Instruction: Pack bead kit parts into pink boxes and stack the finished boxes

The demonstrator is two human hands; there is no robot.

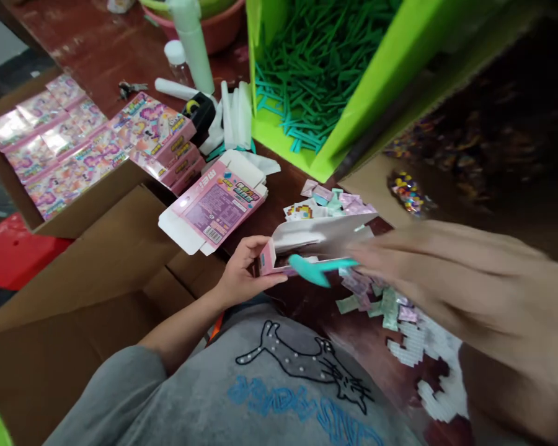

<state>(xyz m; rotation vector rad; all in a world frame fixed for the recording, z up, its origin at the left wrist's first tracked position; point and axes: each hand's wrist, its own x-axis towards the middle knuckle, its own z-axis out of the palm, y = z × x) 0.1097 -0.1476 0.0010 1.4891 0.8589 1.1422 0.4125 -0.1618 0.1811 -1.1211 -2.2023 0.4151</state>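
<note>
My left hand [244, 272] is closed around the near end of an open pink carton [268, 257], thumb below and fingers on its side. The carton lies tilted with its white inner flap [323, 230] raised; its contents are mostly hidden. My right hand [456, 291] is smeared by motion at the right. From its fingertips, teal plastic tweezers [311, 269] stick out over the carton's opening. Small pink and mint sachets [339, 201] lie behind the carton, beside cards with a pixel picture [302, 210]. More sachets [388, 306] lie under my right hand.
Flattened pink cartons [214, 204] are stacked at centre left. Packed pink boxes [153, 127] fill a cardboard box [69, 226]. A lime bin [323, 164] holds many green sticks. White pegboards [441, 390] lie at lower right; a bead bag [407, 192] lies beyond the sachets.
</note>
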